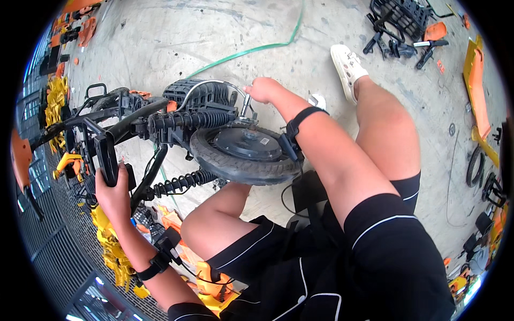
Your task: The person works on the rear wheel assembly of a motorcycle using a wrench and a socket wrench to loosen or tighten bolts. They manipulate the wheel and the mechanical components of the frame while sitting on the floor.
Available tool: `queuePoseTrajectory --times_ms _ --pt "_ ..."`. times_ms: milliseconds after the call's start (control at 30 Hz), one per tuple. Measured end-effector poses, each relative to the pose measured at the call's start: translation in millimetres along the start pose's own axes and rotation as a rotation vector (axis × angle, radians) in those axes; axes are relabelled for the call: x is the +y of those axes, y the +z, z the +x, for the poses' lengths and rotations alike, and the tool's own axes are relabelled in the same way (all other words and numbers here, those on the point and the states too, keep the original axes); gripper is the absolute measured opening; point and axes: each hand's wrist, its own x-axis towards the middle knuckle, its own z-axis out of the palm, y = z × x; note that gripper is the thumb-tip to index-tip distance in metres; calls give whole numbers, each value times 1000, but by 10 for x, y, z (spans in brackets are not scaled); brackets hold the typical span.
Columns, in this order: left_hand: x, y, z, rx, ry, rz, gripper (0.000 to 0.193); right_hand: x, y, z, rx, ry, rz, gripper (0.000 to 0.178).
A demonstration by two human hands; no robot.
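Right grip: bare hand, fingers clenched at the upper end of a slim silver metal tool, its lower end beside the wheel's axle. Left grip: bare hand, grasping a long black box-shaped frame piece. Black spoked-free motor wheel: tilted on its side before the person's knees; smooth dark round hub, raised centre, small pale label, dusty treaded rubber tyre. Attached: black tubular metal vehicle frame, lying over; two black coil-spring shock absorbers, one either side of the wheel. Beneath: scuffed grey concrete floor, with a flat green strap. Outlying, far right: curved orange-and-yellow panel.
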Motion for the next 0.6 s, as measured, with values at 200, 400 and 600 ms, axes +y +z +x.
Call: queuePoseTrajectory --times_ms 200,400,600 --pt "-35 102 31 -61 -60 -40 50 -187 -117 168 -148 172 -104 42" --pt "-235 84 69 7 71 7 57 -661 -373 27 -246 217 -228 30" --pt "78 57 22 -48 -24 -17 37 -495 -164 118 -181 275 -214 34"
